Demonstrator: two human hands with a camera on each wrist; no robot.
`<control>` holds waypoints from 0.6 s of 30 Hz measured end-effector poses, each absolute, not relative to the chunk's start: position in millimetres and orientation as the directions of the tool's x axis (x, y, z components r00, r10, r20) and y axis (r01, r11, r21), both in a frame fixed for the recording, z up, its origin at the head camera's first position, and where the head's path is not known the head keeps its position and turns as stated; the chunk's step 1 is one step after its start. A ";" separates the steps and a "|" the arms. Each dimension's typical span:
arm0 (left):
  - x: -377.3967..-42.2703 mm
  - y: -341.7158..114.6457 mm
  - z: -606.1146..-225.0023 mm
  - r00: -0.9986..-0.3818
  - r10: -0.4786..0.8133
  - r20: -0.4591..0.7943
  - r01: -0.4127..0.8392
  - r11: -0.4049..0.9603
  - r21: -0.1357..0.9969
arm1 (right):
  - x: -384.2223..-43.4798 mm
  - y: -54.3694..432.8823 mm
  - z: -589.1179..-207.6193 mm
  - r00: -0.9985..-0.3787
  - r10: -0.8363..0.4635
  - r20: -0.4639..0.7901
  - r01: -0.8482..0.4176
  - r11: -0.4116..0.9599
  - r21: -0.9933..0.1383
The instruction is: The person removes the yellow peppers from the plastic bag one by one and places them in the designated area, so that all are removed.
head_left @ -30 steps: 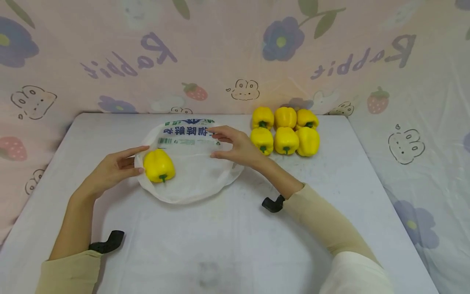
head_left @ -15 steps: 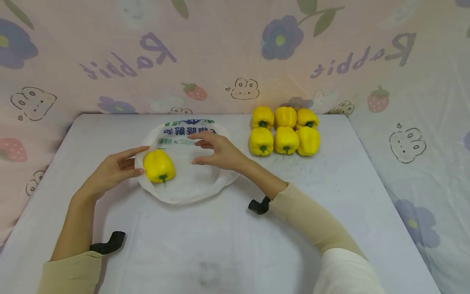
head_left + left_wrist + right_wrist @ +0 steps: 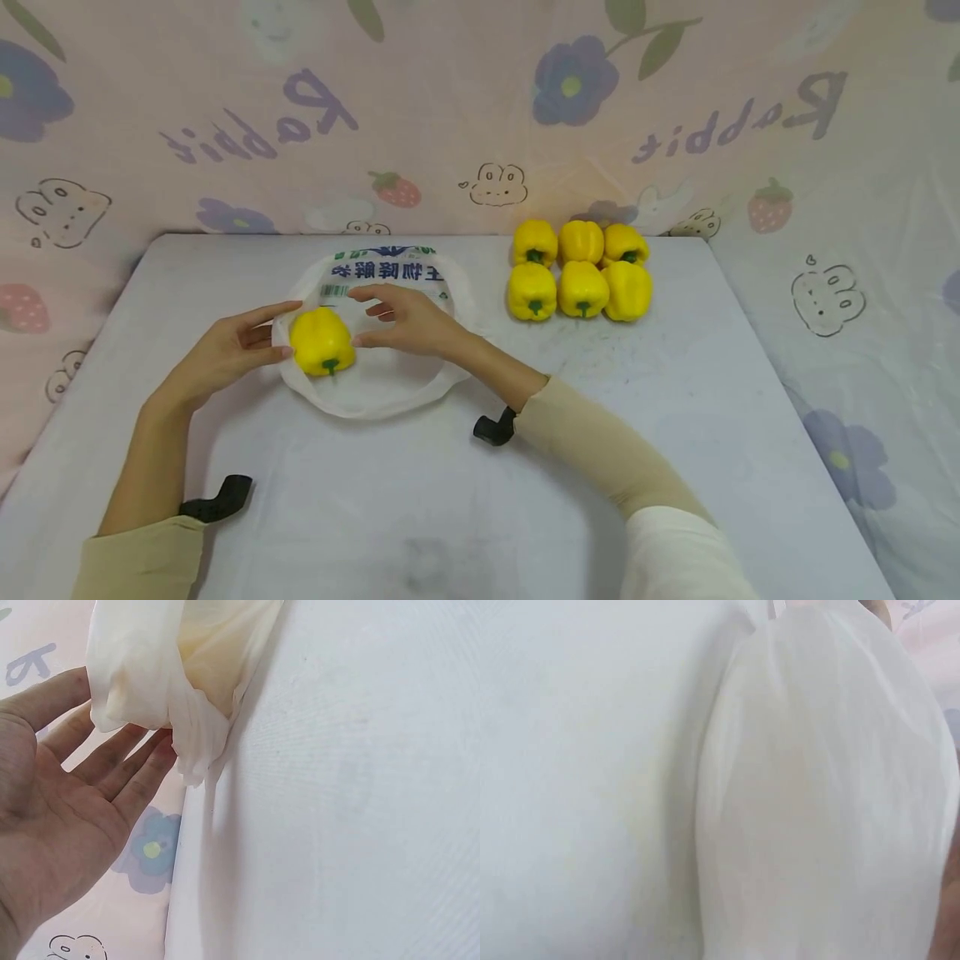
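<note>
A white plastic bag [image 3: 375,408] with green and blue print stands with its mouth spread wide. One yellow bell pepper [image 3: 322,340] lies in its left side, stem toward me. My left hand [image 3: 228,350] is at the bag's left rim, thumb and index finger apart; in the left wrist view its fingertips reach behind the hanging bag edge [image 3: 139,690]. Over the mouth, my right hand [image 3: 408,321] holds a loose C shape, thumb tip right at the pepper's right side. The bag's wall [image 3: 817,787] fills much of the right wrist view and hides most of that hand.
Several yellow bell peppers [image 3: 583,289] sit in two rows at the table's back right. The white-covered table [image 3: 375,500] backs onto a printed pink curtain [image 3: 420,83]. A black wrist mount [image 3: 221,500] sticks out from each sleeve.
My right hand has moved left across the bag's mouth, from its right rim to the pepper. My left hand has stayed at the left rim, and the peppers have not moved.
</note>
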State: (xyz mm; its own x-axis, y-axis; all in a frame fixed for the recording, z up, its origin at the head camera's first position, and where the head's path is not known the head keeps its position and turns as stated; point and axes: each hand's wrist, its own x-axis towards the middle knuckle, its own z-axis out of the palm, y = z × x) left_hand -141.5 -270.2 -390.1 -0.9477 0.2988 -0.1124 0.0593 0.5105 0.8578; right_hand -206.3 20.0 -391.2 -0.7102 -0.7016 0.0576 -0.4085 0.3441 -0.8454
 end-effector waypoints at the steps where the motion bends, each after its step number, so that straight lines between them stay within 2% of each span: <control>1: -141.4 -270.8 -389.7 -0.947 0.299 -0.114 0.059 0.514 0.856 | -206.2 16.1 -392.1 -0.709 -0.704 0.048 -0.402 0.347 -0.848; 18: -141.6 -271.5 -393.2 -0.944 0.311 -0.115 0.064 0.511 0.857 | -204.2 -25.0 -400.9 -0.717 -0.692 -0.091 -0.341 0.461 -0.819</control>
State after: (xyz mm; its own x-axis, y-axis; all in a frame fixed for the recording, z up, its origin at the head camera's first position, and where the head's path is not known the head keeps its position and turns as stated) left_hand -141.6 -271.5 -393.2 -0.9435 0.3107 -0.1149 0.0639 0.5110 0.8572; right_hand -204.2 -25.0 -400.9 -0.7166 -0.6916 -0.0911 -0.3408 0.4610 -0.8193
